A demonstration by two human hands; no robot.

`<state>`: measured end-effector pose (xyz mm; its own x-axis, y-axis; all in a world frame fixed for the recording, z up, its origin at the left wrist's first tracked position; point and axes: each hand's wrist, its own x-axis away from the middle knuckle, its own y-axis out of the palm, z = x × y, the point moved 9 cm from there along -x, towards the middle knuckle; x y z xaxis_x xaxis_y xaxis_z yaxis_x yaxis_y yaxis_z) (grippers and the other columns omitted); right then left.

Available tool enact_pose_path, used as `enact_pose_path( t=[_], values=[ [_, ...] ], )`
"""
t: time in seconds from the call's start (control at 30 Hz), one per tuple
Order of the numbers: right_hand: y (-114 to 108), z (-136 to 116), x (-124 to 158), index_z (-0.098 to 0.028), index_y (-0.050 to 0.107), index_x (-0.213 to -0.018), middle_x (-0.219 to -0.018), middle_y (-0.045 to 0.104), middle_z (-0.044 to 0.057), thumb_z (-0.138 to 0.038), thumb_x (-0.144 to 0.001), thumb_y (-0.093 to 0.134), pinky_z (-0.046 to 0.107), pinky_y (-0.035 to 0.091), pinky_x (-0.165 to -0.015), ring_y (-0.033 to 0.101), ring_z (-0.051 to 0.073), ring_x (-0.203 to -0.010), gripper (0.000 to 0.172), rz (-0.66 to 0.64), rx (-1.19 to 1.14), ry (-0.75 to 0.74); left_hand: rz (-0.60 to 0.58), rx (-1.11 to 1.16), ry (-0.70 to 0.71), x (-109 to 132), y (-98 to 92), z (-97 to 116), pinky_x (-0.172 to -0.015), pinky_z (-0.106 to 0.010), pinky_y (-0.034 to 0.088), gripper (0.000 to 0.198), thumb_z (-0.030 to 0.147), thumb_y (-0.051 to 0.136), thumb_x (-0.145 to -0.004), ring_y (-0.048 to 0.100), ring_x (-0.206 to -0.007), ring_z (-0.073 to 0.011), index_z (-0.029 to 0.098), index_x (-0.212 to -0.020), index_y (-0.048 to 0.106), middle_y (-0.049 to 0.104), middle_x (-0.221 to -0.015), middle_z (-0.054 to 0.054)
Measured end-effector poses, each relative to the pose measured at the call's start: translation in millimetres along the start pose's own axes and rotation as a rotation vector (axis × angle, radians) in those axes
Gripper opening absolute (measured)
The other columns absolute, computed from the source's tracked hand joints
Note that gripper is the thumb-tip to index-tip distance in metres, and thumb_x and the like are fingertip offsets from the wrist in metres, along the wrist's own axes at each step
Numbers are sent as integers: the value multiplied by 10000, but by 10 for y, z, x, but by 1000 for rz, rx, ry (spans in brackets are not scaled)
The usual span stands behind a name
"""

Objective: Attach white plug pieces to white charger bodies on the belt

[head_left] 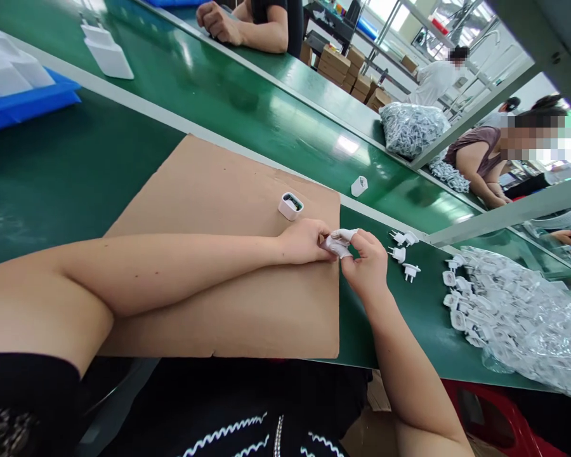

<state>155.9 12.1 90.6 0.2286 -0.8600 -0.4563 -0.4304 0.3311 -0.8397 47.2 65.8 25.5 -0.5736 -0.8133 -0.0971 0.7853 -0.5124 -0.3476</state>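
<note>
My left hand (pixel 307 242) and my right hand (pixel 367 259) meet near the right edge of the brown cardboard (pixel 266 304). Fingers of both are closed round a small white piece, largely hidden; white coverings wrap some right fingertips. Just behind my left hand, a white charger housing (pixel 290 207) stands on the cardboard, its open end up and a green part visible inside. Right of my right hand lie several white plug pieces (pixel 398 254) with metal pins. Another white housing (pixel 359 186) lies on the green belt.
A plastic bag of white plug parts (pixel 528 317) fills the right side. At the left are a blue tray (pixel 52 98) and a large white charger (pixel 107 54). Metal posts rise at the right. People sit across the line, one with a forearm (pixel 261 35) on the far bench.
</note>
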Motion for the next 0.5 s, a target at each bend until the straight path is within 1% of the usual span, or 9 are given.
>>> enact_pose_path(
  t=[0.1, 0.2, 0.23, 0.3, 0.37, 0.43, 0.47, 0.5],
  values=[
    [15, 47, -20, -260, 751, -929, -813, 674, 29, -148, -795, 590, 333, 486, -689, 622, 228, -802, 238, -23, -81, 67, 9, -3, -21, 2, -11, -15, -617, -263, 413, 253, 387, 822, -682, 594, -699, -158, 177, -755, 702, 649, -758, 7],
    [51, 64, -22, -251, 764, -898, -784, 667, 21, -130, -733, 593, 319, 458, -626, 612, 216, -751, 267, -39, -120, 109, 4, 12, -33, 1, -3, -43, -611, -264, 413, 269, 404, 826, -671, 595, -695, -164, 182, -778, 717, 654, -748, 8],
    [53, 73, -15, -250, 769, -893, -785, 672, 23, -130, -724, 597, 321, 464, -634, 616, 219, -758, 269, -22, -124, 128, 3, 14, -35, 2, 2, -50, -612, -266, 414, 278, 414, 823, -673, 595, -695, -166, 183, -790, 722, 656, -749, 6],
    [64, 109, 11, -255, 782, -930, -831, 706, 31, -157, -747, 619, 336, 503, -701, 642, 231, -813, 264, 19, -171, 181, 9, 2, -38, 11, 8, -54, -608, -272, 413, 303, 438, 817, -679, 590, -688, -168, 182, -818, 731, 658, -746, 2],
    [116, 186, 38, -267, 778, -1082, -912, 749, 30, -231, -790, 672, 357, 542, -807, 672, 231, -869, 312, 14, -325, 248, -7, -13, -61, 30, 29, -55, -594, -275, 415, 337, 467, 814, -684, 595, -680, -174, 182, -846, 739, 667, -741, -3],
    [168, 295, 54, -277, 699, -1303, -983, 773, 28, -338, -815, 727, 375, 560, -878, 693, 221, -885, 492, -38, -546, 288, -33, -17, -90, 49, 42, -37, -597, -279, 439, 370, 494, 815, -683, 620, -694, -188, 183, -873, 747, 690, -753, -12],
    [145, 377, 60, -278, 644, -1384, -1022, 776, 34, -391, -833, 730, 388, 565, -900, 700, 219, -899, 569, -44, -621, 295, -35, -13, -92, 48, 25, -7, -616, -283, 463, 386, 503, 821, -678, 639, -717, -196, 185, -884, 750, 708, -781, -18],
    [74, 491, 70, -277, 612, -1420, -1063, 774, 46, -432, -858, 716, 409, 563, -926, 702, 224, -924, 592, -21, -635, 295, -15, -8, -81, 35, -25, 40, -648, -290, 489, 403, 510, 829, -672, 657, -751, -204, 188, -902, 752, 726, -825, -26]
  ],
)
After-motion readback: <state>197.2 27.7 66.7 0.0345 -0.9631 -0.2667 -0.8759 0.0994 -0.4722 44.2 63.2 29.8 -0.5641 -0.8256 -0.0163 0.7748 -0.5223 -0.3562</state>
